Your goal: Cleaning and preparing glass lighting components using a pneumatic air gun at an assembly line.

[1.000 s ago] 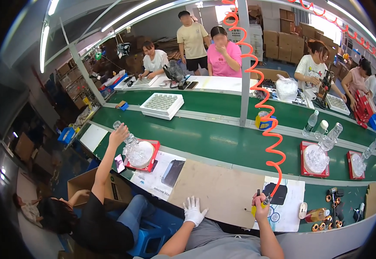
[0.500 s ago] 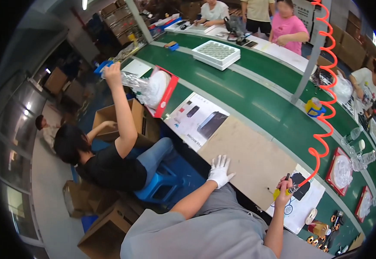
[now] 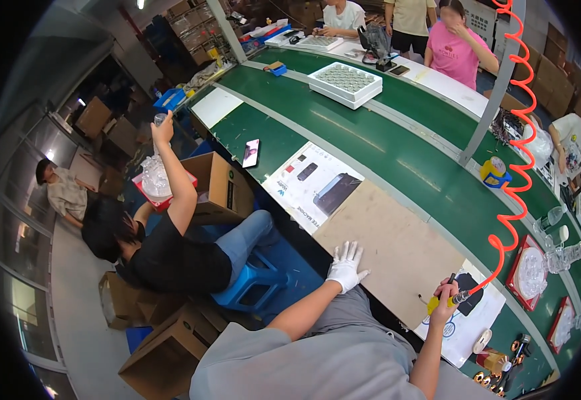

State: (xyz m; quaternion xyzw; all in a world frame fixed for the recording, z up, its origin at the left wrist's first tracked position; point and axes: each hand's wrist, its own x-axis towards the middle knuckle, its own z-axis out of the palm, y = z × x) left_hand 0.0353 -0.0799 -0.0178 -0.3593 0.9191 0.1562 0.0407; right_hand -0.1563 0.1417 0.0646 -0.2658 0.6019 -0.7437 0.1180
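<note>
My left hand (image 3: 348, 267), in a white glove, lies with fingers spread on the near edge of a bare beige board (image 3: 397, 247). Nothing is held in it. Bare and ungloved, my right hand (image 3: 446, 300) is wrapped round a yellow air blow gun (image 3: 432, 305) by the board's right end. An orange coiled hose (image 3: 501, 250) runs up from the gun's metal fitting. Under that hand lies a white printed sheet (image 3: 460, 335) with a dark picture on it. A second printed sheet (image 3: 314, 183) adjoins the board's left end.
At left, a seated co-worker (image 3: 177, 250) lifts a red box of clear plastic (image 3: 155, 181) beside a cardboard box (image 3: 227, 190). A phone (image 3: 251, 153) and a white tray stack (image 3: 346, 83) rest on the green bench. A grey post (image 3: 490, 93) rises beyond. Bottles and red boxes stand right.
The co-worker has moved the red box with clear plastic off the bench toward the cardboard box, and a phone now shows there. My hands keep their places on the board and blow gun.
</note>
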